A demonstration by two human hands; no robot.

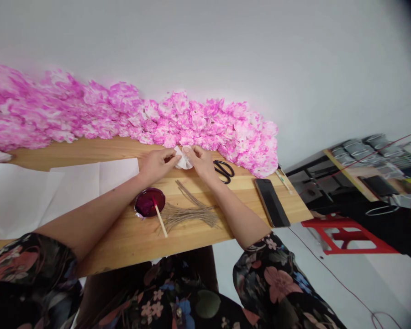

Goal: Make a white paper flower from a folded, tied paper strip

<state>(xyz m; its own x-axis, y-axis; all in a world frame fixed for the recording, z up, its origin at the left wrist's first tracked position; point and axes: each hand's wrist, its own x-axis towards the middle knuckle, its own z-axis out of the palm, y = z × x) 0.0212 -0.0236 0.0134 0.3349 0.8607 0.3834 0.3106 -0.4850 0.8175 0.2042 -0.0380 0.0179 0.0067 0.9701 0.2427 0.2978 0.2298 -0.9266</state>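
Note:
Between my two hands is a small piece of white paper [183, 161], gathered or folded. My left hand [160, 163] pinches its left side with thumb and fingers. On the other side, my right hand [200, 161] grips the paper's right edge. Just right of that hand lie black-handled scissors [224, 172], their blades hidden. Below my hands, a bundle of thin brown sticks [192, 214] rests on the wooden table. A dish of dark magenta liquid [150, 202] sits by my left forearm, with a brush or stick [160, 219] leaning out of it.
Pink-and-white paper flowers [178, 119] are heaped along the wall at the table's back [99, 145]. White sheets [20, 196] cover the left side. A phone [272, 202] and a slim pen-like tool [283, 180] lie right. Beyond are a red stool [349, 235] and another person in black.

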